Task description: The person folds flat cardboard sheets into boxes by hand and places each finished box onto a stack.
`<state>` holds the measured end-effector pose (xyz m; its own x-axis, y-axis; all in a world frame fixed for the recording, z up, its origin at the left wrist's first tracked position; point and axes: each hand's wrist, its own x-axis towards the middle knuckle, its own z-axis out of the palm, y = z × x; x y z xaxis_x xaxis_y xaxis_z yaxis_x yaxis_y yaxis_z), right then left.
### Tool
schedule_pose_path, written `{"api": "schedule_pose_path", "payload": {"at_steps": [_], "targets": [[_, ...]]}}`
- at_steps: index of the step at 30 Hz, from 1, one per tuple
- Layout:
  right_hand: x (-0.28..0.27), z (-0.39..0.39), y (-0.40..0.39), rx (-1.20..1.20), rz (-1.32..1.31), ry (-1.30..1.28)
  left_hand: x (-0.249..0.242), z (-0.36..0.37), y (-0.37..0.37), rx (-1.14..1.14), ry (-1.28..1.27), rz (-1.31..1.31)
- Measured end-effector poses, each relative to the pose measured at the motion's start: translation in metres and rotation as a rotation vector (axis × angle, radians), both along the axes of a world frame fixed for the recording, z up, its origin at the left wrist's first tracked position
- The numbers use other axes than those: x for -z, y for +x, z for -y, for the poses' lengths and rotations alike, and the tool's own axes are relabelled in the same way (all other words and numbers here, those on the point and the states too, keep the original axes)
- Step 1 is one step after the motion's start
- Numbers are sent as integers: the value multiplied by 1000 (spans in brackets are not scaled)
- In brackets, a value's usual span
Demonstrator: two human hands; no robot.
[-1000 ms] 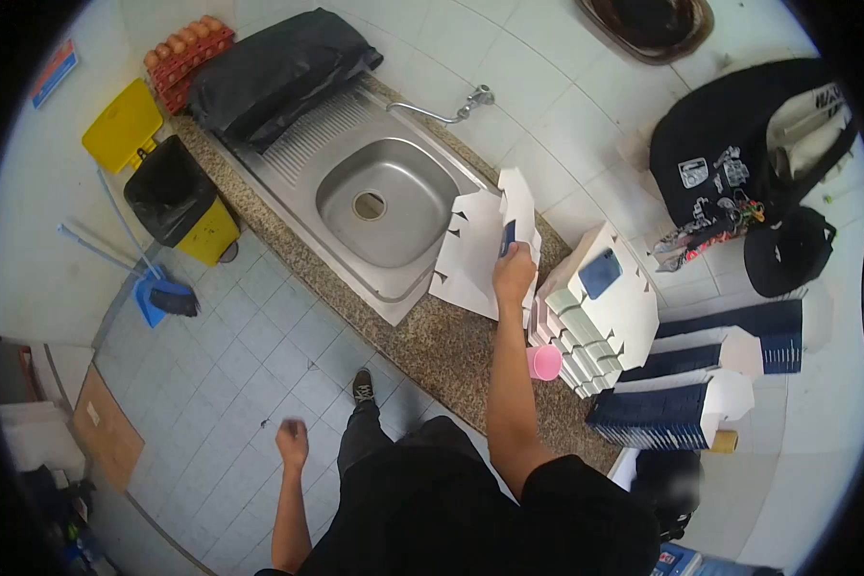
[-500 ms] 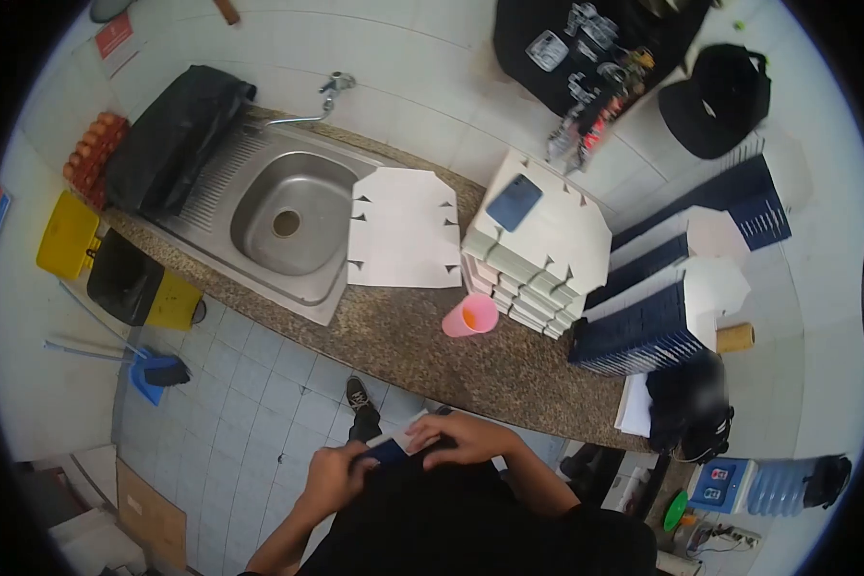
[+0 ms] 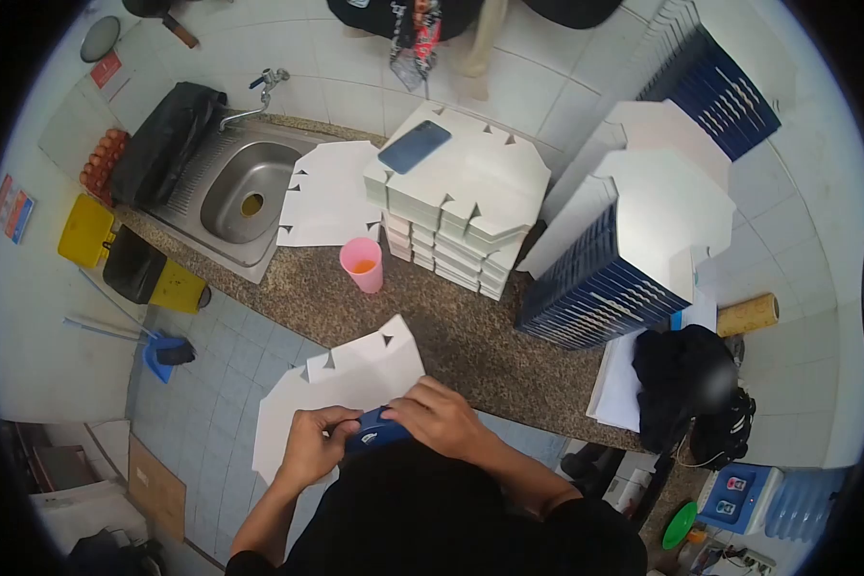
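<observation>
Between my hands is a cardboard box [image 3: 331, 389], partly folded, white inside with dark notches at its edges. Its dark blue outer flap [image 3: 379, 434] shows near my body. My left hand [image 3: 315, 446] pinches the left end of this blue flap between thumb and fingers. At the flap's right end, the fingers of my right hand [image 3: 437, 418] are closed over the folded edge. The box is held in front of my chest, at the counter's near edge.
The granite counter [image 3: 451, 336] bears a stack of flat white box blanks [image 3: 499, 182] with a phone [image 3: 415, 147] on top, a pink cup [image 3: 363, 267] and one loose blank [image 3: 326, 206]. Folded blue-and-white boxes [image 3: 595, 278] stand right. A sink [image 3: 211, 197] is left.
The box has come up in front of me, and its wide white inside now shows. Both hands still grip it at the blue part. My view has shifted toward the right.
</observation>
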<state>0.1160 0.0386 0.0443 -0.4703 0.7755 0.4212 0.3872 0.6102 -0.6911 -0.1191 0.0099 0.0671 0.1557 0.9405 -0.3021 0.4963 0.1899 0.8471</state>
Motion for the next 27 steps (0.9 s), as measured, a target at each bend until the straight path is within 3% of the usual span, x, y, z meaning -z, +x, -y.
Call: {"api": "schedule_pose_path", "payload": {"at_steps": [4, 8, 10, 11, 14, 15, 16, 17, 19, 21, 23, 25, 27], "targets": [[18, 35, 36, -136, -111, -34, -8, 19, 57, 124, 52, -54], [9, 42, 75, -33, -69, 105, -10, 23, 71, 222, 88, -5], [23, 52, 89, -153, -223, -500, -24, 14, 78, 321, 32, 16], [28, 57, 91, -148, -223, -498, -26, 13, 82, 327, 33, 16], [35, 65, 92, 44, -322, -537, -43, 5, 102, 351, 694, -247], [41, 69, 92, 222, -474, -574, -40, 9, 103, 350, 699, -244], [44, 71, 92, 398, -626, -604, -33, 15, 104, 183, 749, -148], [43, 72, 94, 393, -626, -598, -25, 20, 105, 15, 793, -52], [38, 79, 97, 497, -600, -500, 11, 23, 121, -123, 733, 81], [28, 81, 94, 439, -587, -382, 33, 22, 128, -260, 663, 211], [21, 82, 95, 384, -567, -269, 42, 16, 129, -506, 260, 525], [16, 81, 97, 375, -421, -290, 55, 9, 120, -521, 141, 586], [20, 76, 103, 374, -408, -468, 64, 8, 104, -138, 110, 642]]}}
